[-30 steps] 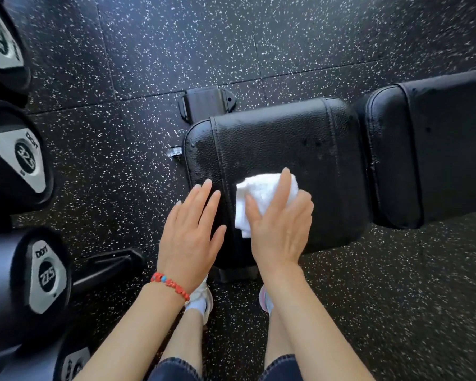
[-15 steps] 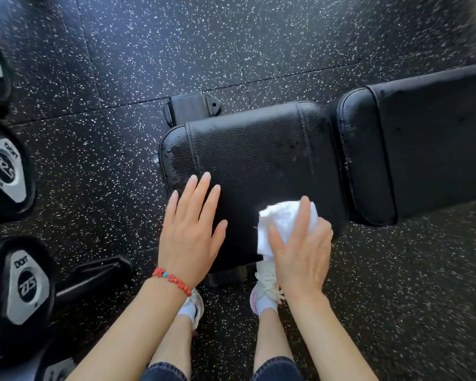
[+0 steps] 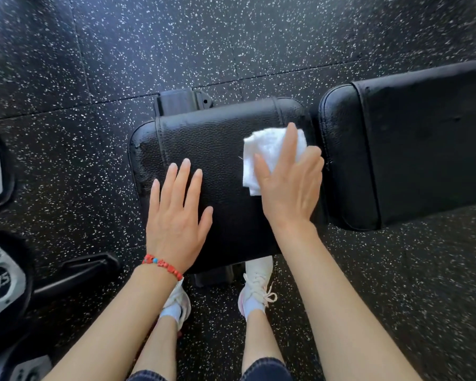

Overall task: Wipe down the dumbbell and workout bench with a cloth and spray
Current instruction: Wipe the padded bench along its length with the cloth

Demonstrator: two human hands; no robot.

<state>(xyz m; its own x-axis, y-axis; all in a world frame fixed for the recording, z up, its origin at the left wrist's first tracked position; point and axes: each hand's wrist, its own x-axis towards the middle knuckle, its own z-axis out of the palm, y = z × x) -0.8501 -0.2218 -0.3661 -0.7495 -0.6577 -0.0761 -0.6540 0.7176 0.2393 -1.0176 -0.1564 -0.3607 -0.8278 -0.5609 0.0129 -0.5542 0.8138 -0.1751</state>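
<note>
Floor (image 3: 259, 42): black rubber tiles with white specks, seams visible.

Bench: two black pads, end to end with a narrow gap between. Back pad (image 3: 423, 149) runs off frame right. Seat pad (image 3: 217, 149) sits centre frame, textured surface, stitched seam near each end. Black frame part (image 3: 182, 101) sticks out past the seat's far edge; another black frame piece shows under its near edge, between the shoes.

Dumbbells (image 3: 0, 281): racked at the left edge, black heads with grey end plates; one plate reads "27.5". Well apart from both hands. A black rack foot (image 3: 77, 273) lies on the floor beside them.

Left hand (image 3: 176, 215): flat on the seat pad near its front-left area, fingers straight and slightly spread, gripping nothing. Red bead bracelet (image 3: 162, 266) on the wrist.

Right hand (image 3: 289, 185): fingers extended, pressing the cloth down onto the seat pad, not curled round it.

Cloth (image 3: 267, 152): white, bunched, on the seat pad's right end, just beside the gap to the back pad, partly covered by the right hand.

White shoes (image 3: 259, 287) on the floor below the seat.
</note>
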